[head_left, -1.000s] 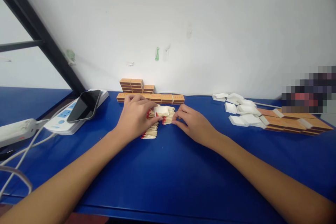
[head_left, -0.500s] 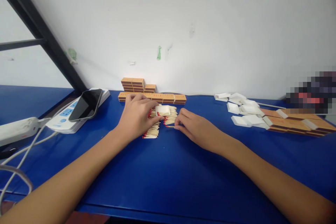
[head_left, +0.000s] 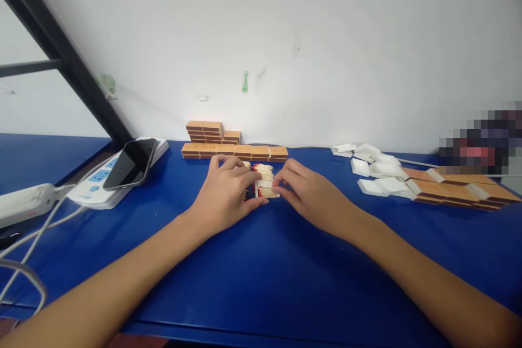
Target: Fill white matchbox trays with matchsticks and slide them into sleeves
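Note:
My left hand point(head_left: 232, 187) is closed around the left end of a small white matchbox tray point(head_left: 268, 196), thumb at the front and fingers behind. Red-tipped matches point(head_left: 266, 172) lie in a pile behind the tray, and some show in it. More matches are partly covered by my left hand. At the tray's right end, my right hand point(head_left: 308, 190) has its thumb and fingers bent together in a pinch. Whatever sits between those fingertips is too small to make out.
Behind my hands runs a row of orange matchboxes point(head_left: 234, 151), with a stack of matchboxes point(head_left: 204, 130) by the wall. White empty trays point(head_left: 381, 167) and matchbox sleeves point(head_left: 444, 190) lie right. A phone point(head_left: 131, 164) rests on a power strip point(head_left: 87, 196) at left, near cables.
My right hand has brought its pinched fingers, which held a single match, to the tray's right end. My left hand and the tray have come nearer to me and slightly right.

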Action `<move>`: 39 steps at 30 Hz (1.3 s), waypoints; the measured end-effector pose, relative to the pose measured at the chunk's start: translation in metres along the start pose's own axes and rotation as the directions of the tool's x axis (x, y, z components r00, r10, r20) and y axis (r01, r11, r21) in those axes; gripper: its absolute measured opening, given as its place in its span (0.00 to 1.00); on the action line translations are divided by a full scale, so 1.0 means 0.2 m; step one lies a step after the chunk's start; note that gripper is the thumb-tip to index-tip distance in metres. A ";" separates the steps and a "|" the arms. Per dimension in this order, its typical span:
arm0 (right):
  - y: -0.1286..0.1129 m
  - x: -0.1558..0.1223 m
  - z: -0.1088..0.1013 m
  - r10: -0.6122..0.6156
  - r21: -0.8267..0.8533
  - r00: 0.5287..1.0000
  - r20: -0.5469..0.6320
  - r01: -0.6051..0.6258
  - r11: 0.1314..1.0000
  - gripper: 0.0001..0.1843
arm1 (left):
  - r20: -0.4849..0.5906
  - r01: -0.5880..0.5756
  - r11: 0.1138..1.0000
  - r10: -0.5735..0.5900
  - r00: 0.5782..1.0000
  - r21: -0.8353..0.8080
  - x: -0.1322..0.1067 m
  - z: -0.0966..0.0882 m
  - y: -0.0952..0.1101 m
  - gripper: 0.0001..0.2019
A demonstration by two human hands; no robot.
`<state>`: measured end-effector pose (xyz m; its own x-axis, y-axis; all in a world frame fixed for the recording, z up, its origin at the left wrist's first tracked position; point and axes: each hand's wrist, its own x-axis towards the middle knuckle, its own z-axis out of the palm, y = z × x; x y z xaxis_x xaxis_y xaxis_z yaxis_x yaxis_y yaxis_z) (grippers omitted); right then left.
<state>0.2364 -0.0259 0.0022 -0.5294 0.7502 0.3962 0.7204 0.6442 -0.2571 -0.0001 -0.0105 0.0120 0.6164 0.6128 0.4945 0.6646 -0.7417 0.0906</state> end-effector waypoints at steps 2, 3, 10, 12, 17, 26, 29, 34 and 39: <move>-0.01 0.00 0.00 -0.002 0.006 0.999 -0.041 0.002 1.000 0.05 | -0.005 0.008 1.000 -0.008 1.000 -0.002 0.00 0.00 0.00 0.17; -0.01 0.00 0.00 -0.002 0.010 0.998 -0.068 0.002 1.000 0.05 | -0.006 0.016 1.000 -0.016 1.000 -0.001 0.00 0.00 -0.01 0.18; 0.04 -0.01 0.03 0.010 0.036 0.999 -0.033 -0.009 0.999 0.05 | -0.045 0.070 0.996 -0.068 0.997 0.060 0.02 -0.03 -0.11 0.16; 0.05 -0.01 0.06 0.002 0.051 1.000 0.012 -0.003 0.999 0.06 | -0.062 0.084 0.993 -0.080 0.995 0.078 0.02 -0.04 -0.12 0.16; 0.06 0.00 0.10 -0.005 0.077 0.998 0.057 0.001 0.997 0.06 | -0.071 0.082 0.992 -0.076 0.995 0.096 0.02 -0.04 -0.13 0.17; 0.05 0.00 0.08 0.034 0.088 0.990 0.135 -0.047 0.995 0.05 | -0.070 0.081 0.992 -0.075 0.995 0.093 0.02 -0.03 -0.14 0.17; 0.03 -0.01 0.05 0.023 0.093 0.993 0.119 -0.034 0.995 0.06 | -0.060 0.088 0.992 -0.083 0.995 0.091 0.01 -0.03 -0.14 0.17; 0.00 0.04 0.01 0.059 0.064 0.991 -0.117 -0.052 0.997 0.06 | -0.022 0.046 0.998 -0.045 0.999 0.047 0.01 -0.02 -0.08 0.19; -0.20 0.01 -0.05 0.191 0.204 0.979 -0.067 -0.174 0.963 0.05 | -0.023 0.039 0.999 -0.038 0.999 0.015 0.01 -0.01 -0.06 0.19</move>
<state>0.2106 -0.0517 0.0216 -0.3505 0.8476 0.3983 0.6947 0.5205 -0.4964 -0.0075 -0.0004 0.0141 0.5805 0.6343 0.5106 0.6940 -0.7134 0.0971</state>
